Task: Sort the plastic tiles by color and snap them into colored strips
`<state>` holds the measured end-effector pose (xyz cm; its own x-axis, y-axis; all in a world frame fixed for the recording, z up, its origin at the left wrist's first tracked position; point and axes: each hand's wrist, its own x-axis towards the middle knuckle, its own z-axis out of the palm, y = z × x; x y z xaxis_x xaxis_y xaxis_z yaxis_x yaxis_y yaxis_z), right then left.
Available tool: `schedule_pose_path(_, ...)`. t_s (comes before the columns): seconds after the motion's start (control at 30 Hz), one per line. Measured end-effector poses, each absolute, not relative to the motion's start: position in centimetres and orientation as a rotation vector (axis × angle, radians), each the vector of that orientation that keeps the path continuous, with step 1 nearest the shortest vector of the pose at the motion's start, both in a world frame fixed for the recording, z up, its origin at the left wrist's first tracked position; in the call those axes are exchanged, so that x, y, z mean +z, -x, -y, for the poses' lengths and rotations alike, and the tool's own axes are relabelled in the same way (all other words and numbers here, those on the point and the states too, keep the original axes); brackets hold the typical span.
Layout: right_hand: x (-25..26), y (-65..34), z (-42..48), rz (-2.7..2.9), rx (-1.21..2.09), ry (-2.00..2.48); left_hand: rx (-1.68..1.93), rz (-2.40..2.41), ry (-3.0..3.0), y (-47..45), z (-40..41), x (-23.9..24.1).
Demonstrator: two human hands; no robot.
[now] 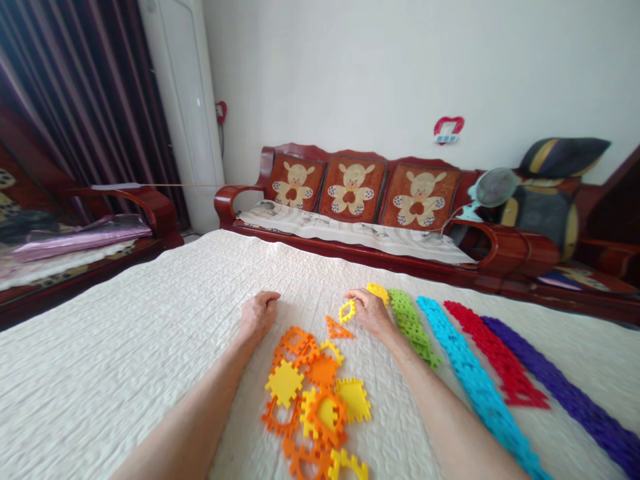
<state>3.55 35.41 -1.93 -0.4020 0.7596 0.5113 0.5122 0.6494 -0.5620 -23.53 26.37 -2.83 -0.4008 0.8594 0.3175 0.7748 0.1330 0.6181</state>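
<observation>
My left hand rests on the white quilted cover with its fingers curled in, and nothing shows between them. Between the thumb and fingers of my right hand is a small yellow toothed building piece with an open middle. An orange triangular piece lies just below it. Beyond my right hand, partly hidden by it, is a group of yellow pieces. A loose pile of mixed pieces spreads between my forearms, among them a solid yellow piece and an orange frame piece.
To the right, pieces lie in rows by colour: green, light blue, red and purple. A wooden sofa with bear cushions stands beyond the white cover. A small fan is at its right end.
</observation>
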Motion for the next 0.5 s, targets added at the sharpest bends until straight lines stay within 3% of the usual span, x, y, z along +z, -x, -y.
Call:
schedule_pose_path(0.23,0.0,-4.9,-35.1,2.382,0.519,1.279,1.099,-2.279,-1.654,23.3,-26.1,-2.3)
schedule_pose_path(0.37,1.4,-4.7,-33.9,2.539,0.611,1.239,1.097,-2.283,-1.649,23.3,-26.0,-2.2)
schedule_pose_path(0.5,1.7,-3.8,-32.8,2.661,0.492,1.191,1.091,-2.290,-1.662,23.4,-26.1,-2.5)
